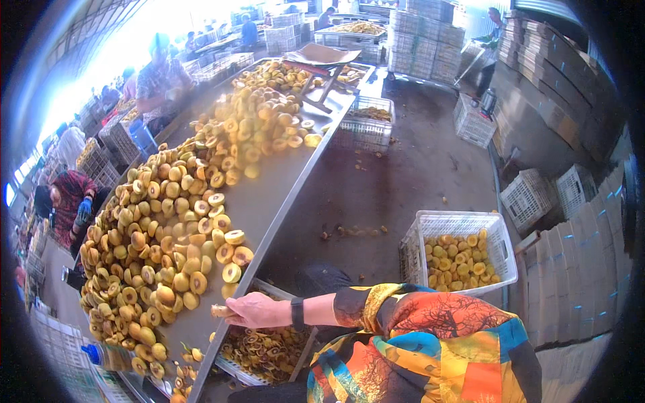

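Note:
My right hand [259, 311], with a dark band on its wrist, reaches over the near edge of a metal table [269, 208]. Its fingers are closed on a small tan-brown piece [220, 311], too small to identify for certain. Just beyond it lies a large heap of halved yellow peaches [161, 228], many with cut faces and hollows showing. A few peach halves [232, 272] rest close to the hand at the table's edge. Under my forearm, a crate [299, 366] holds brownish fruit scraps [265, 349]. My left hand does not show.
A white crate [460, 218] of peach halves stands on the floor to the right. A tilted board on a stand [322, 57] is at the table's far end. Co-workers sit along the left, one with a blue glove [84, 209]. Stacked cartons [571, 275] line the right.

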`<state>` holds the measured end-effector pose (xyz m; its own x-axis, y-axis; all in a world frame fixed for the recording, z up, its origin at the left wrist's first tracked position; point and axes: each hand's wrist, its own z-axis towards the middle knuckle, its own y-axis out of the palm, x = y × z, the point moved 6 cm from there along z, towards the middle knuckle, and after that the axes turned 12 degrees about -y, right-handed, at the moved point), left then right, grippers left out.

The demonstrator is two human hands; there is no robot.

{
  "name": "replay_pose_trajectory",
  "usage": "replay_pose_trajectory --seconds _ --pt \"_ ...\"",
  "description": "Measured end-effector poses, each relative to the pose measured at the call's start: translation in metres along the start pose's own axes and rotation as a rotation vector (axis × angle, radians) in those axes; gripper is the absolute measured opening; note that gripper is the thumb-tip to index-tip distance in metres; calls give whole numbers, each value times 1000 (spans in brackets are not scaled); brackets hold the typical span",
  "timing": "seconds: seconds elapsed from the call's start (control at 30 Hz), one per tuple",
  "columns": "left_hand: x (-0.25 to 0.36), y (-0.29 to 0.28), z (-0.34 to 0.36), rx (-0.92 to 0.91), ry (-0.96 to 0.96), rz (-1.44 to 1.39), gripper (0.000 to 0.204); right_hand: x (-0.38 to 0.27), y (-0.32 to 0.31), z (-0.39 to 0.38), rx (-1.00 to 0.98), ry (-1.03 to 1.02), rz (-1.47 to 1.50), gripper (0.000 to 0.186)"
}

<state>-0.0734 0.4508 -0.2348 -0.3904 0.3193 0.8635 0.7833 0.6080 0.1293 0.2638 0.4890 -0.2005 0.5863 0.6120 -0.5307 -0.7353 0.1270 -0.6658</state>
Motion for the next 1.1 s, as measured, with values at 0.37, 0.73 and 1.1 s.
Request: replay_pose_trajectory --seconds 0.37,0.73,1.1 --pt "35 -56 -8 331 289 569 49 32 32 48 -360 -157 -581 17" --pt "60 -83 2 299 1423 1199 51 69 60 41 -373 -294 -409 17" --pt "4 80 31 -312 1069 1260 35 66 46 49 -513 -398 -379 36"
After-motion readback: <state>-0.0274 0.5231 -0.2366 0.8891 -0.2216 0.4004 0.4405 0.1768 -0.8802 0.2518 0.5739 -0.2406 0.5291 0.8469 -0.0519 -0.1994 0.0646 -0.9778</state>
